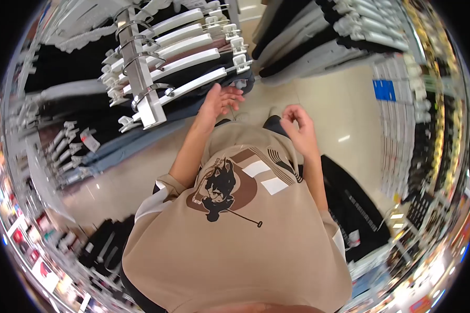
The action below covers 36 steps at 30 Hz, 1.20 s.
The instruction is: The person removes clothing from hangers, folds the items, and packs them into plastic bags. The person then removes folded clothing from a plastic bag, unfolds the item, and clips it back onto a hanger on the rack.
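Note:
My left hand [222, 103] is beside the front white clip hanger [193, 88], just below its right clip end. Its fingers are apart, and nothing shows in them. Behind that hanger, several more white clip hangers [185, 55] hang in a row from a square metal rack arm [136, 70], carrying dark and brownish garments. A dark blue garment [180, 110] hangs under the front hangers. In front of my body, apart from the rack, my right hand [300, 129] is raised with loosely curled fingers and a gap to the thumb. I see nothing held in it.
To the upper right, black and grey garments [303, 49] hang from another rack. White hangers and a blue tag [384, 90] line the right side. Black garments [352, 206] hang behind my right arm. Pale shiny floor [339, 112] shows between the racks.

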Available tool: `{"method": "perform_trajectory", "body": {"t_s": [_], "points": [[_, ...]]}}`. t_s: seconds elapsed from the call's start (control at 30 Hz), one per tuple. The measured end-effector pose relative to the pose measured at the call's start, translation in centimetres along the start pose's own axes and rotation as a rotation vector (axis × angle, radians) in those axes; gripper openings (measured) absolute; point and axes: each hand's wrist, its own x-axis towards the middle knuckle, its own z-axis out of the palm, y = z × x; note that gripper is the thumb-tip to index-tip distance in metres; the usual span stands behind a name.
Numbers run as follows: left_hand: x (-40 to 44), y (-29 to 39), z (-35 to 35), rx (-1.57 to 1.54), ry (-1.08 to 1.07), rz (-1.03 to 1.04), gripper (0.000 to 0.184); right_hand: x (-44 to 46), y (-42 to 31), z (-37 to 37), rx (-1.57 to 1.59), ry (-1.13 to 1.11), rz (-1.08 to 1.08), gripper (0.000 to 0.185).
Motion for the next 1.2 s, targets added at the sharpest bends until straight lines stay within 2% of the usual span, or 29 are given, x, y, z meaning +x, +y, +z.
{"method": "perform_trajectory", "body": {"t_s": [0.07,0.1,0.13,0.17,0.3,0.4,0.47,0.57,0.67,0.7,0.8,0.83,0.9,1.0,1.1,1.13,1.2], "points": [[0.5,-0.3,0.4,-0.202,0.061,-0.023,0.079,4.3,-3.8,-0.7,-0.208,-0.196,-0.139,0.026],[0.7,-0.5,0.9,-0.239,0.105,0.017,0.091,6.3,-5.1,-1.1,-0.242,-0.259,-0.219,0.029],[0.5,0.3,2.3,-0.378,0.249,-0.001,0.095,8.1,-6.4,-1.3,-0.268,-0.317,-0.29,0.032],[-0.1,0.3,2.9,-0.431,0.294,-0.001,0.096,9.5,-7.5,-1.5,-0.293,-0.369,-0.375,0.035],[-0.2,0.2,3.1,-0.467,0.465,0.091,0.105,13.8,-10.9,-2.1,-0.291,-0.606,-0.505,0.04],[0.6,-0.3,2.9,-0.387,0.717,0.045,0.088,16.0,-11.3,-1.4,-0.324,-0.655,-0.65,0.041],[0.9,-0.5,3.5,-0.417,0.847,0.167,0.06,17.0,-11.3,-0.6,-0.336,-0.628,-0.689,0.039],[0.1,-1.5,4.7,-0.388,0.978,0.172,0.036,18.1,-10.9,0.7,-0.397,-0.594,-0.799,0.035],[-1.7,-2.4,6.9,-0.369,1.007,0.159,0.04,17.8,-11.0,1.2,-0.415,-0.621,-0.775,0.033],[-2.9,-3.1,6.8,-0.366,0.886,0.18,0.044,17.7,-10.9,1.2,-0.406,-0.624,-0.798,0.032],[-6.4,-4.9,6.2,-0.37,1.118,0.376,0.045,16.7,-11.1,1.1,-0.422,-0.633,-0.869,0.034],[-7.7,-6.7,4.1,-0.313,1.258,0.482,0.041,16.4,-11.4,1.1,-0.467,-0.657,-0.875,0.035],[-10.3,-8.4,-0.4,-0.204,1.503,0.48,0.037,15.7,-12.1,1.1,-0.57,-0.696,-0.886,0.036],[-11.2,-5.4,-4.0,0.015,1.499,0.611,0.05,14.5,-12.4,2.3,-0.612,-0.668,-0.996,0.037],[-10.2,-2.9,-8.0,0.193,1.272,0.807,0.062,13.8,-12.3,3.4,-0.783,-0.692,-1.047,0.037],[-9.2,-2.3,-9.3,0.141,1.129,0.92,0.066,13.6,-12.2,3.6,-0.78,-0.684,-1.045,0.036],[-8.3,-1.3,-11.1,0.127,1.08,0.773,0.059,13.5,-12.0,3.7,-0.783,-0.671,-1.04,0.035]]}}
